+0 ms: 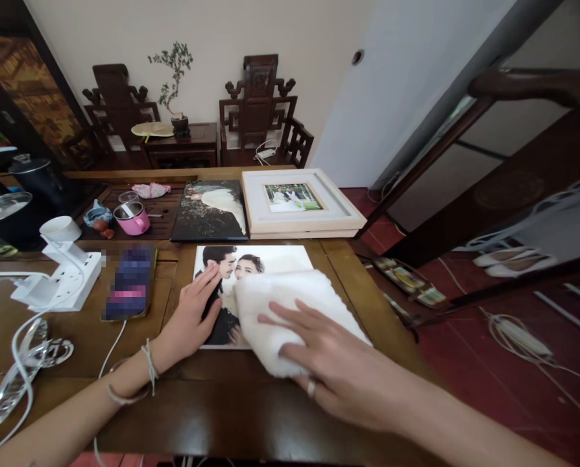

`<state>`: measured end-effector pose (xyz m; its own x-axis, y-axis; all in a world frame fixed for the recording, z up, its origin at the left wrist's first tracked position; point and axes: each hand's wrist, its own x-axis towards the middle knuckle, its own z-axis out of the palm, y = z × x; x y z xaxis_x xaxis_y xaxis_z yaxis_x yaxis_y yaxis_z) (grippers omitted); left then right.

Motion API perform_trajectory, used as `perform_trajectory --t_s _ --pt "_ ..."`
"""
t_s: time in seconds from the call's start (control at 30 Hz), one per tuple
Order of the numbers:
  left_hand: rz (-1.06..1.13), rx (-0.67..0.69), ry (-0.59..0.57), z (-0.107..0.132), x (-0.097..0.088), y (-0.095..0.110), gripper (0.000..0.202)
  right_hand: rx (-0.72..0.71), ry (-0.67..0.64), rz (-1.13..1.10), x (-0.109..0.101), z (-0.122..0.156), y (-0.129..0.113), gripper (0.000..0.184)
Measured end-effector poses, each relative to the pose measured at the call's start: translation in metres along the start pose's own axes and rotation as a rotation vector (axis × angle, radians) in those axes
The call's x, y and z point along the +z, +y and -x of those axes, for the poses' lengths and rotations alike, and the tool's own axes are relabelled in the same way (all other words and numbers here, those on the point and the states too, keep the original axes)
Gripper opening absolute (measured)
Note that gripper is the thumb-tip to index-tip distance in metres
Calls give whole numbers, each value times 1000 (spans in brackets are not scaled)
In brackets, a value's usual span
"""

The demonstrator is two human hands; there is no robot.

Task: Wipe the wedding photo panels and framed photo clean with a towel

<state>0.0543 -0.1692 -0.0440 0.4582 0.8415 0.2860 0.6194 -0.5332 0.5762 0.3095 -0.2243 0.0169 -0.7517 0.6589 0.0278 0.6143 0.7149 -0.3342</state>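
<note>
A large photo print (270, 259) of a couple lies flat on the wooden table (212, 395). My left hand (193, 314) rests flat on its left side, fingers stretched out, pinning it down. A folded white cloth (283, 305) lies over the print's right half. My right hand (319, 357) presses flat on the cloth's near end, fingers spread, a ring on one finger.
A framed photo (297, 202) and a dark print (211, 211) lie farther back. A phone (129, 282), a white power strip (59, 279) with cables, a pink pot (132, 217) and a kettle (34, 175) stand at the left. Carved chairs line the wall. The table edge drops off at the right.
</note>
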Motion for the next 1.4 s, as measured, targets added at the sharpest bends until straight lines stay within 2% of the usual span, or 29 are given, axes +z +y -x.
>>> perform_trajectory --t_s 0.1,0.17,0.23,0.33,0.47,0.53,0.63,0.77,0.87,1.0,1.13,1.2,1.3,1.4 --pt "-21 7 1 1 0 -1 51 42 -65 -116 -12 14 -14 27" --pt "-44 10 1 1 0 -2 51 90 -112 -178 -17 19 -8 27" --pt "-58 15 3 1 0 -3 51 168 -126 -212 -19 19 8 24" --pt "-63 14 4 1 0 -4 49 265 -29 -208 -19 9 39 16" --pt "-71 7 -8 1 1 -4 47 242 192 -158 -12 -19 60 16" --pt "-72 3 -4 1 1 -4 48 214 232 -145 -6 -31 55 14" --pt "-64 -2 -1 1 1 -5 48 137 215 -109 2 -36 31 15" --pt "-57 10 2 1 0 -4 50 -53 133 -111 10 -23 -4 18" --pt "-58 15 4 2 0 -5 51 -135 130 -154 10 -14 -10 16" --pt "-61 20 4 2 1 -6 50 -46 178 -93 9 -12 21 30" --pt "-78 14 -2 3 1 -7 49 173 227 19 11 -14 65 43" --pt "-86 17 0 3 1 -7 49 265 234 48 12 -13 75 45" --pt "-87 22 2 3 2 -6 49 291 177 67 13 -11 67 46" --pt "-80 17 2 2 2 -5 49 225 62 43 10 -7 33 48"
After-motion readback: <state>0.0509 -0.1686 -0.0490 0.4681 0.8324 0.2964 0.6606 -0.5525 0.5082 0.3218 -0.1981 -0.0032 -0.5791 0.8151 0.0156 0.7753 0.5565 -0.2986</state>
